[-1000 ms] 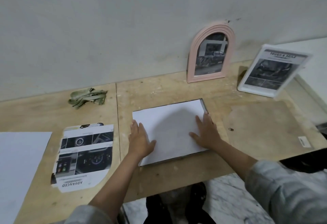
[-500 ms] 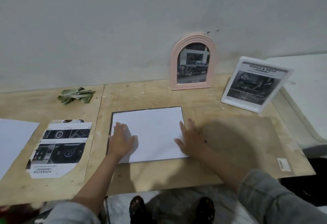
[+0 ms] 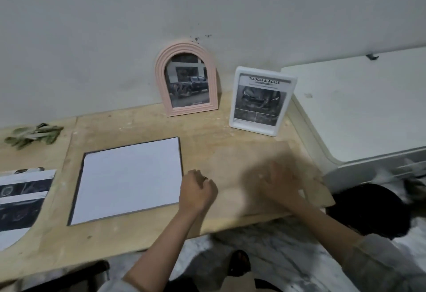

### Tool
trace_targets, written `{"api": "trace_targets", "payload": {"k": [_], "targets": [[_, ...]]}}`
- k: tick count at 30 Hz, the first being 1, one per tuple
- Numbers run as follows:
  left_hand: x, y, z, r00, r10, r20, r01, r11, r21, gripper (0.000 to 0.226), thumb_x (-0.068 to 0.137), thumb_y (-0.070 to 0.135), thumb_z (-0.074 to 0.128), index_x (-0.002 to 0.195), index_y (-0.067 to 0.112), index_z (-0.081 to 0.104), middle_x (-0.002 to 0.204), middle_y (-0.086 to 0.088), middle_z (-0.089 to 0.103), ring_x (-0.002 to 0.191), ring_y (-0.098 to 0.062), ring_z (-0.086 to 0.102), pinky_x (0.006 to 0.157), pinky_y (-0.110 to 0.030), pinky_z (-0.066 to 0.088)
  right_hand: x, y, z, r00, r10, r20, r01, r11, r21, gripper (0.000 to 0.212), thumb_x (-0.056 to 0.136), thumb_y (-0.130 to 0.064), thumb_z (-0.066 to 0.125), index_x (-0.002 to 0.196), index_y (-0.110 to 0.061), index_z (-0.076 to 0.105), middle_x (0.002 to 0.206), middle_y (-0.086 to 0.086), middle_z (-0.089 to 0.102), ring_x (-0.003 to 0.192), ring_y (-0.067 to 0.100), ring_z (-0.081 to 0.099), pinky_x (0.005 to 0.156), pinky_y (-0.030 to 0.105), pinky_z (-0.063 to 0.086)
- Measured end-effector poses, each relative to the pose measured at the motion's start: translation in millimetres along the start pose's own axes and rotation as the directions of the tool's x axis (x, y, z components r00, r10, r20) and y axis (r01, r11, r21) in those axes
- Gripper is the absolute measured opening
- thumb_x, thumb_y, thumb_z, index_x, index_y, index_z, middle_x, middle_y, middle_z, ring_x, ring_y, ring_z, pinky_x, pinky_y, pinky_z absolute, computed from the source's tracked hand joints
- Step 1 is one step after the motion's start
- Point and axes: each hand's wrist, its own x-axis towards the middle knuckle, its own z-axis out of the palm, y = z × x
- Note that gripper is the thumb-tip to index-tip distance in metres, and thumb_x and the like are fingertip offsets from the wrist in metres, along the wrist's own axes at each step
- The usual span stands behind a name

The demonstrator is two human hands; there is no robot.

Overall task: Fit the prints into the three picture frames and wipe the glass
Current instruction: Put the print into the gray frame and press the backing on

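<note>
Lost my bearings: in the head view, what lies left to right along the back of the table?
Green cloth → pink arched frame → white frame, then the white cabinet beside the table.

bare wood (image 3: 129,128) before pink frame (image 3: 187,79)

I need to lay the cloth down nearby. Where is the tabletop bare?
Bare wood lies between the green cloth and the arched pink frame, behind the white sheet. Crowded: the brown backing board under the right hand, beside the left hand.
</note>
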Motion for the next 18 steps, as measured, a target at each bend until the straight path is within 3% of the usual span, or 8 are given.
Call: {"api": "trace_targets", "payload": {"k": [1,5,9,13,16,18], "targets": [[-1.2,3.2,8.3,0.999,-0.028,0.018,0.028,0.999,0.020,0.023,0.082,0.025,0.058,0.098,0.009,0.052,0.098,-0.010,0.058,0.093,-0.028,0.058,0.071,-0.024,0.037,-2.4,10.5,-4.4,0.999,0.041,-0.005,-0.041,0.999,0.018,0.062,0.093,-0.045,0.043,0.140,-0.008,0.026,0.149,0.018,0.023,0.135,0.033,0.024,0.107,0.043,0.026],[-3.0,7.2,24.8,0.986,-0.155,0.068,0.145,0.982,0.123,0.046,0.085,0.030,0.061,0.121,0.007,0.047,0.124,-0.014,0.049,0.107,-0.030,0.054,0.080,-0.027,0.042,-6.3,28.6,-9.3,0.985,0.168,-0.032,-0.167,0.986,0.020,0.055,0.089,-0.043,0.049,0.127,-0.006,0.036,0.136,0.022,0.034,0.122,0.038,0.036,0.097,0.044,0.035],[-3.3,11.8,27.3,0.984,-0.156,0.089,0.145,0.982,0.118,0.051,0.082,0.031,0.064,0.123,0.009,0.042,0.123,-0.011,0.044,0.102,-0.025,0.049,0.079,-0.026,0.036,-2.9,29.4,-9.8,0.978,0.207,-0.038,-0.202,0.972,0.118,0.059,0.085,-0.042,0.058,0.126,-0.003,0.040,0.128,0.024,0.040,0.117,0.038,0.039,0.095,0.041,0.035],[3.0,8.3,23.4,0.969,-0.239,0.059,0.241,0.970,-0.027,0.051,0.080,0.029,0.068,0.122,0.009,0.046,0.118,-0.008,0.044,0.106,-0.029,0.049,0.082,-0.029,0.038,4.9,29.1,-18.2,0.939,0.334,-0.085,-0.293,0.903,0.314,0.071,0.078,-0.045,0.066,0.127,0.000,0.040,0.127,0.023,0.042,0.117,0.039,0.041,0.094,0.041,0.037],[4.8,9.3,21.4,0.948,-0.316,0.019,0.316,0.941,-0.125,0.027,0.080,0.026,0.066,0.094,0.006,0.055,0.095,-0.006,0.055,0.088,-0.025,0.056,0.065,-0.026,0.041,5.8,29.4,-23.2,0.918,0.383,-0.102,-0.314,0.859,0.404,0.075,0.077,-0.044,0.068,0.131,0.001,0.038,0.131,0.021,0.036,0.116,0.038,0.042,0.092,0.040,0.040],[4.9,6.3,20.4,0.941,-0.338,-0.003,0.332,0.927,-0.173,0.022,0.079,0.025,0.064,0.074,0.008,0.051,0.084,-0.011,0.055,0.070,-0.020,0.051,0.053,-0.025,0.037,4.6,29.1,-24.3,0.912,0.396,-0.110,-0.314,0.843,0.437,0.074,0.078,-0.042,0.067,0.132,0.000,0.038,0.133,0.020,0.033,0.115,0.038,0.042,0.092,0.040,0.041]]}}
